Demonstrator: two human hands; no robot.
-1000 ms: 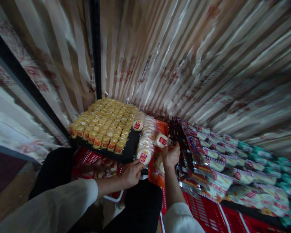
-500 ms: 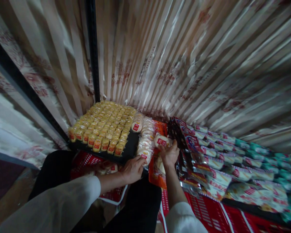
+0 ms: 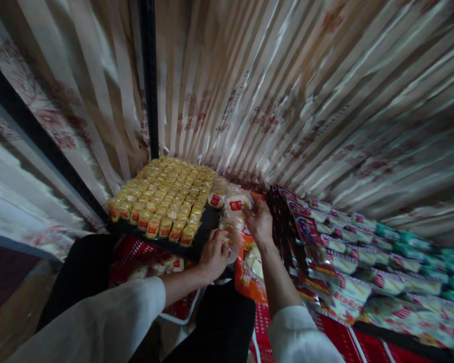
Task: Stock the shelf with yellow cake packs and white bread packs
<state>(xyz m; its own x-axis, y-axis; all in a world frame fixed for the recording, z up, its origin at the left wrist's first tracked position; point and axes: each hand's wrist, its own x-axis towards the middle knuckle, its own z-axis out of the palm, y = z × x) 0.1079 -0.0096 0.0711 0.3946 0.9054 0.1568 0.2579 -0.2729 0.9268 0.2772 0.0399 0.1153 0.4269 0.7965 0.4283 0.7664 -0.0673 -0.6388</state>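
Observation:
My right hand [image 3: 260,222] grips a flat round pastry [image 3: 235,205] in clear wrap with a red label, over the row's far part. My left hand [image 3: 214,256] is at the near end of the row, its fingers curled against a wrapped pastry [image 3: 232,241] that is blurred and partly hidden. Another round wrapped pastry [image 3: 215,199] leans beside the row, on the black tray [image 3: 208,222]. Under my right wrist lies an orange bag [image 3: 245,282] with pale rounds showing through its clear window.
Small yellow wrapped cakes [image 3: 162,196] fill the tray's left side. Dark packets [image 3: 283,222] and rows of white and green packs [image 3: 386,262] stand to the right. Red baskets [image 3: 263,322] sit below. A printed curtain [image 3: 227,91] hangs behind, with a dark post [image 3: 149,75].
My right hand has moved left and up with the round pastry, from above the orange bag to the row. My left hand has shifted slightly up and right, its fingers more curled.

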